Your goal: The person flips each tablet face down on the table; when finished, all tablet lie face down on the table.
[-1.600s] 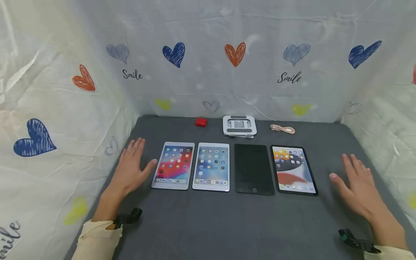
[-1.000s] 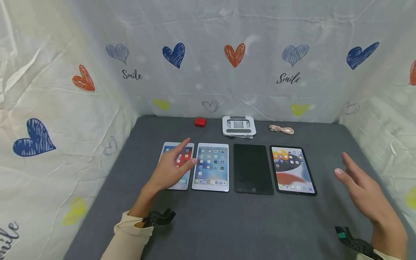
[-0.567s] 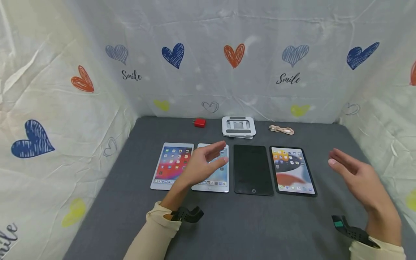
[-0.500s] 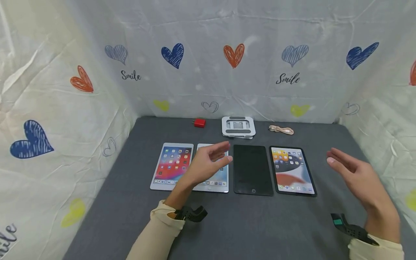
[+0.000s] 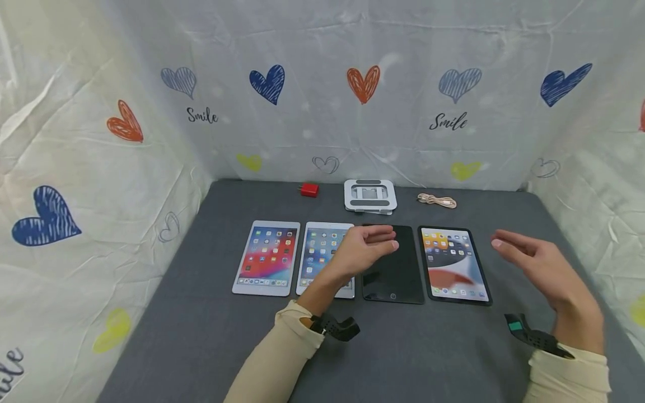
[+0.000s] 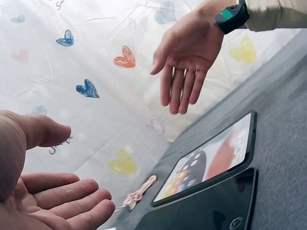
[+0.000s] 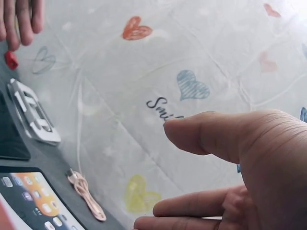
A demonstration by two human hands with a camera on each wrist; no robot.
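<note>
Four tablets would be several: a row of them lies on the grey table. In the head view, my left hand [image 5: 360, 252] is above the dark-screened black tablet [image 5: 393, 280] and overlaps the white tablet with a blue screen [image 5: 319, 246]. Its fingers are extended and hold nothing. My right hand [image 5: 546, 268] hovers to the right of the black-framed tablet with a lit screen [image 5: 453, 266], fingers straight, palm turned inward, holding nothing. Farthest left lies a white tablet with a red and blue screen [image 5: 269, 257]. Both palms face each other in the left wrist view.
Behind the tablets stand a red charger plug [image 5: 309, 190], a folded silver stand [image 5: 370, 196] and a bundled pale pink cable [image 5: 436, 200]. A white curtain [image 5: 307, 45] printed with hearts encloses the back and sides of the grey table [image 5: 201, 347].
My left hand has swept right from beside the leftmost tablet to over the dark one, turning its palm inward. My right hand has lifted, turned inward and shifted slightly left. The tablets stay put.
</note>
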